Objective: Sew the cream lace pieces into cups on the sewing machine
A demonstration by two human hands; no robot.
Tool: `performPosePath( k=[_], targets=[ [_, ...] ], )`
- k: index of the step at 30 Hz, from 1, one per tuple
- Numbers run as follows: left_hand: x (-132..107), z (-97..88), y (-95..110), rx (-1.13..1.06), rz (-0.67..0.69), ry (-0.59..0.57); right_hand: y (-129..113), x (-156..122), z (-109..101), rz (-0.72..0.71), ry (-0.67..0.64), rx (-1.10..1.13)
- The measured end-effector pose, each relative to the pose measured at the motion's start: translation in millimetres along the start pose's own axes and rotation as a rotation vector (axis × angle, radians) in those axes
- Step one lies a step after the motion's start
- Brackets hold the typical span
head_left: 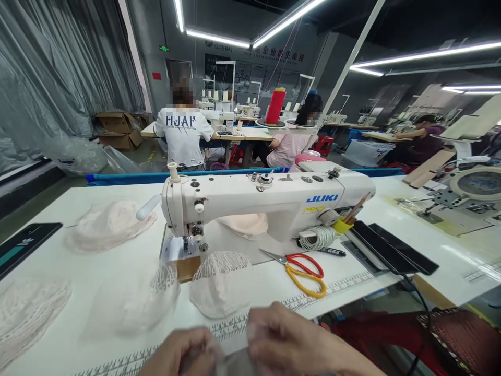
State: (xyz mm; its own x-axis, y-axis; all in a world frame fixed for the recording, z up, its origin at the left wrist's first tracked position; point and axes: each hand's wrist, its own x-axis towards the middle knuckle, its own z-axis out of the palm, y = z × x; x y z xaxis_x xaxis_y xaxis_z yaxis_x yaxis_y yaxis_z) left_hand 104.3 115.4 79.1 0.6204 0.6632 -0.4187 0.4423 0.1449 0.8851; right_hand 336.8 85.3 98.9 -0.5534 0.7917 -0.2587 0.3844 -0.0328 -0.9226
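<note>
My left hand and my right hand are close together at the table's front edge, both smeared by motion. Their fingers are closed about a blurred greyish piece, too unclear to name. Just beyond them lies a pale lace-edged fabric cup. To its left is another pale fabric piece with lace on one side. A white sewing machine stands behind these, its needle area above a metal plate. Scissors with red and yellow handles rest beyond my right hand.
More pale fabric cups lie left and at the near left. A ruler strip runs along the front edge. Phones, a coiled cord and a marker sit right. Co-workers sit beyond.
</note>
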Motion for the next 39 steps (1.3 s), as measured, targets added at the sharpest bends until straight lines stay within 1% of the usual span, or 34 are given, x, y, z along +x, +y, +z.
performPosePath(
  k=[1,2,3,4,5,6,8,9,11,12,13,14,15,16,17,18,19,20,21,23,24,26,27,29,30,31,32,34,36,39],
  targets=[
    [8,-7.4,5,0.007,0.016,0.077,0,7,-6,0.031,0.091,-0.064],
    [18,-16.3,11,0.048,0.039,0.158,1,16,-12,0.042,0.189,-0.172],
    [29,-25.9,15,0.131,0.096,0.256,3,26,-18,0.043,0.294,-0.326],
    [40,-35.0,19,0.27,0.141,0.33,6,37,-23,0.043,0.4,-0.506],
    [50,-42.9,21,0.436,0.171,0.374,10,48,-28,0.05,0.468,-0.614],
    [59,-49.0,22,0.554,0.186,0.407,14,58,-32,0.063,0.518,-0.7],
    [68,-55.9,18,0.729,0.213,0.453,25,70,-37,0.097,0.549,-0.775],
    [67,-57.8,13,0.795,0.248,0.494,29,73,-36,0.118,0.552,-0.798],
    [55,-62.9,2,0.96,0.348,0.624,36,73,-32,0.134,0.587,-0.89],
    [45,-67.4,-4,1.052,0.396,0.685,37,70,-28,0.107,0.633,-0.978],
    [33,-73.4,-11,1.123,0.423,0.726,38,67,-24,0.048,0.683,-1.087],
    [20,-80.6,-18,1.162,0.42,0.743,39,64,-19,-0.059,0.747,-1.22],
    [6,-88.4,-26,1.182,0.399,0.741,39,61,-14,-0.194,0.758,-1.315],
    [-7,-95.9,-34,1.189,0.372,0.729,40,60,-10,-0.338,0.713,-1.362],
    [-19,-102.3,-42,1.191,0.34,0.708,42,59,-7,-0.465,0.641,-1.364],
    [-30,-107.1,-50,1.195,0.309,0.682,45,59,-5,-0.537,0.555,-1.357],
    [-37,-109.6,-58,1.203,0.289,0.648,49,61,-5,-0.565,0.499,-1.352],
    [-41,-109.6,-65,1.209,0.276,0.607,53,63,-6,-0.551,0.477,-1.358],
    [-42,-107.3,-70,1.214,0.267,0.574,58,65,-9,-0.507,0.487,-1.379],
    [-35,-96.6,-75,1.219,0.25,0.544,63,68,-18,-0.395,0.559,-1.444],
    [-30,-89.6,-75,1.22,0.243,0.548,63,68,-22,-0.342,0.59,-1.481],
    [-18,-76.7,-68,1.215,0.253,0.548,56,67,-27,-0.251,0.637,-1.543],
    [-13,-72.6,-63,1.2,0.279,0.538,48,67,-25,-0.223,0.657,-1.559],
    [-7,-71.6,-52,1.139,0.351,0.514,28,70,-13,-0.229,0.673,-1.526],
    [-5,-74.9,-47,1.1,0.383,0.515,17,74,-4,-0.281,0.665,-1.475],
    [-3,-80.3,-43,1.061,0.407,0.528,6,79,6,-0.333,0.62,-1.395],
    [0,-87.1,-39,1.022,0.42,0.557,-4,86,16,-0.368,0.558,-1.305],
    [8,-102.6,-34,0.941,0.424,0.623,-19,103,32,-0.398,0.483,-1.19],
    [19,-116.3,-32,0.846,0.399,0.62,-23,122,38,-0.34,0.48,-1.145],
    [33,-127.6,-32,0.743,0.342,0.532,-15,143,35,-0.199,0.524,-1.1]
  ],
)
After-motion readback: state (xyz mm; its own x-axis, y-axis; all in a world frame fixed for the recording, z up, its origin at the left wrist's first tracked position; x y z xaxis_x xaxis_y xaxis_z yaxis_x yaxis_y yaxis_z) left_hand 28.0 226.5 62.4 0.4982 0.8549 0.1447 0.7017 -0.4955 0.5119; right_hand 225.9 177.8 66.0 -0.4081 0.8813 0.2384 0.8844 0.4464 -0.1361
